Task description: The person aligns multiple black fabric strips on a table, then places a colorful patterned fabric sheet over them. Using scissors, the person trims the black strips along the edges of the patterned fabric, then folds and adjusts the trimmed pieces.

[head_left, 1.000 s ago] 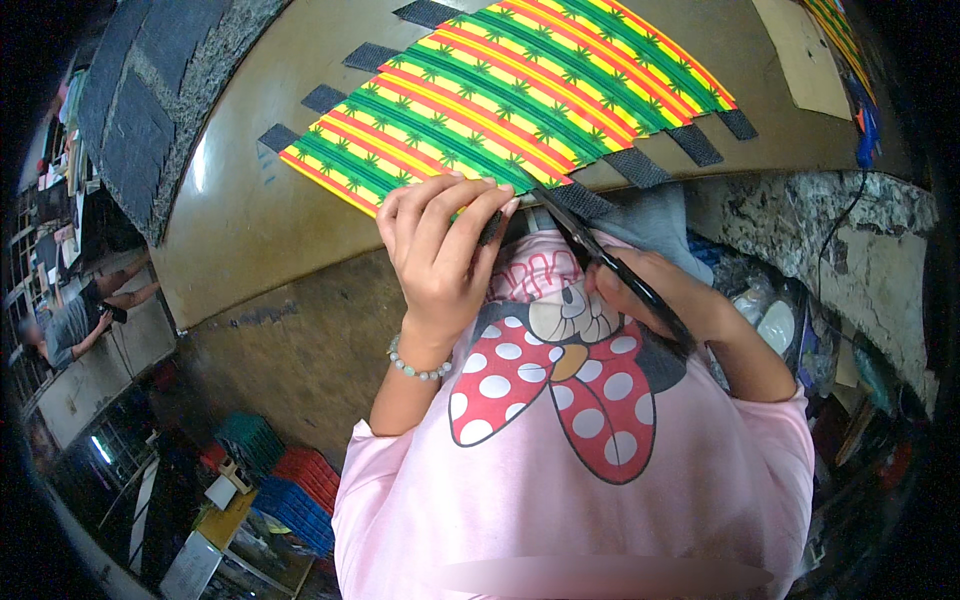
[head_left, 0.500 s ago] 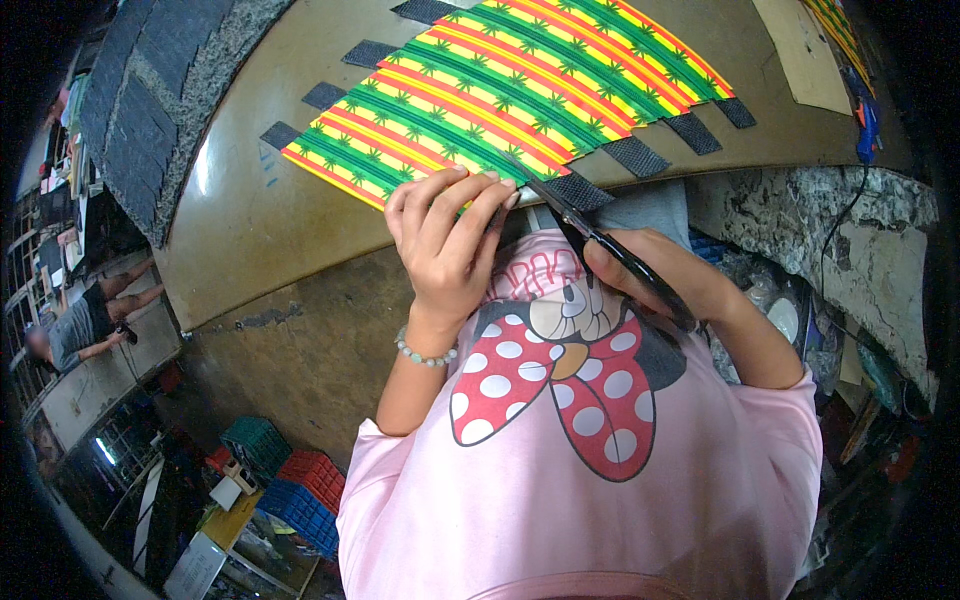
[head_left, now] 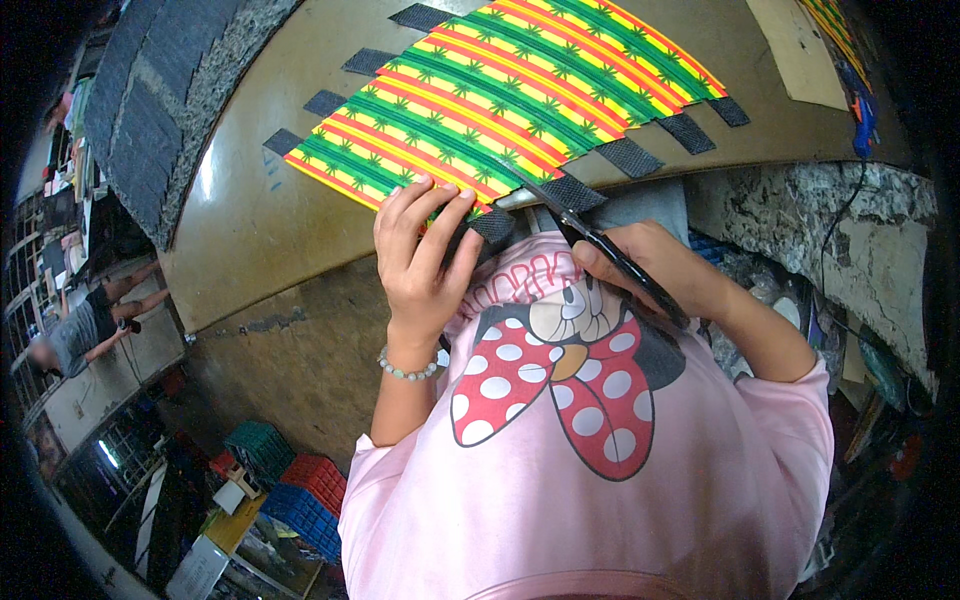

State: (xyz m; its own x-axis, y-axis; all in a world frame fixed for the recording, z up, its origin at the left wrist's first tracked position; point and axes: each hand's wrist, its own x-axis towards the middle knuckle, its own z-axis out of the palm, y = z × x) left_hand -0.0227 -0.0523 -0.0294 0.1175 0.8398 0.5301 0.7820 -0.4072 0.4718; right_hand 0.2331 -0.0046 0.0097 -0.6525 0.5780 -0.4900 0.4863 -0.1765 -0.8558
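Note:
Striped strips [head_left: 510, 95] in green, yellow and red with a leaf print lie side by side in a fan on the table, dark textured tabs [head_left: 630, 157] sticking out at their ends. At the table's near edge my left hand [head_left: 420, 255] holds the nearest strip, fingers over it and somewhat apart; the thumb is beside its dark end tab [head_left: 490, 225]. My right hand [head_left: 650, 265] is closed round black-handled scissors [head_left: 570, 217]. Their blades point up and left across the near strip ends, between two dark tabs. The lower blade is partly hidden.
The brown table [head_left: 230, 230] curves round in front of me. Dark strips [head_left: 150, 110] are piled at its far left, and a blue tool [head_left: 862, 125] with a cord is at the right. Crates [head_left: 315, 480] stand lower left; another person [head_left: 85, 330] is at far left.
My left hand has shifted left and its fingers have spread, exposing the dark tab beside the thumb. The scissors and striped strips have moved slightly left.

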